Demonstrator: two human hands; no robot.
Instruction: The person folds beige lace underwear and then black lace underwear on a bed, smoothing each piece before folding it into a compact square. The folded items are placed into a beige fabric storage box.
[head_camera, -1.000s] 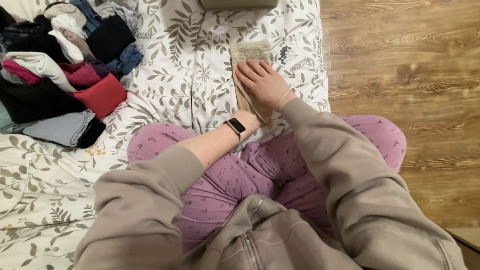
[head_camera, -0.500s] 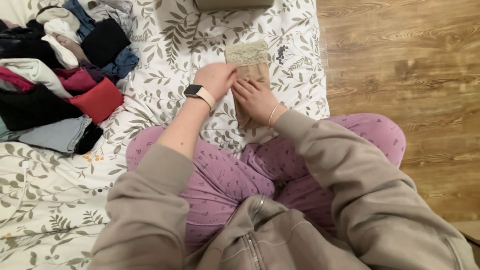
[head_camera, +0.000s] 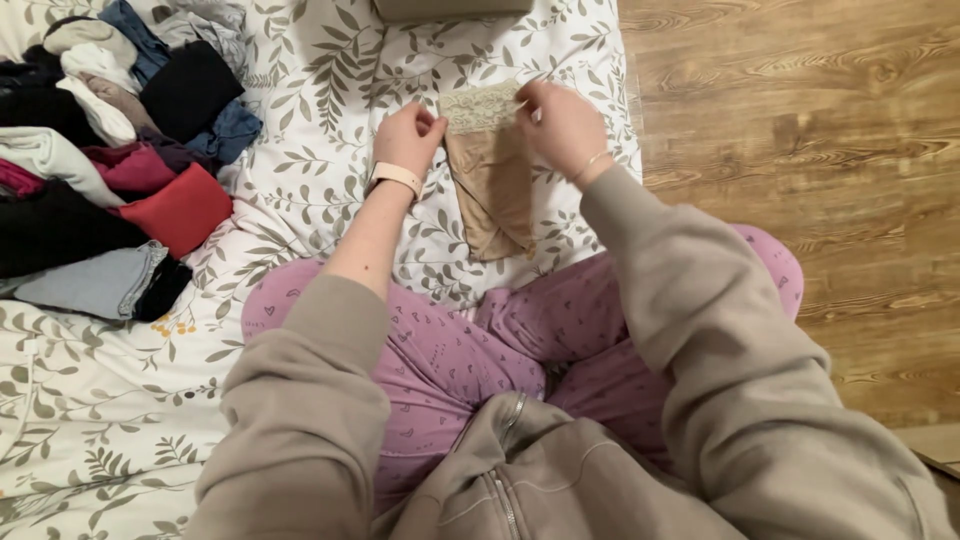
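Now both hands pinch the lace top of a beige stocking (head_camera: 492, 170) lying on the leaf-print sheet (head_camera: 300, 200): my left hand (head_camera: 408, 135) at one corner, right hand (head_camera: 560, 125) at the other. A heap of folded clothes (head_camera: 100, 160) sits well apart to the left; wooden floor (head_camera: 800, 150) runs along the right.

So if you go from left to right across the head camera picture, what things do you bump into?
Pile of folded clothes → left hand → beige lace-topped garment → right hand → wooden floor. All but the floor rest on the leaf-patterned sheet.
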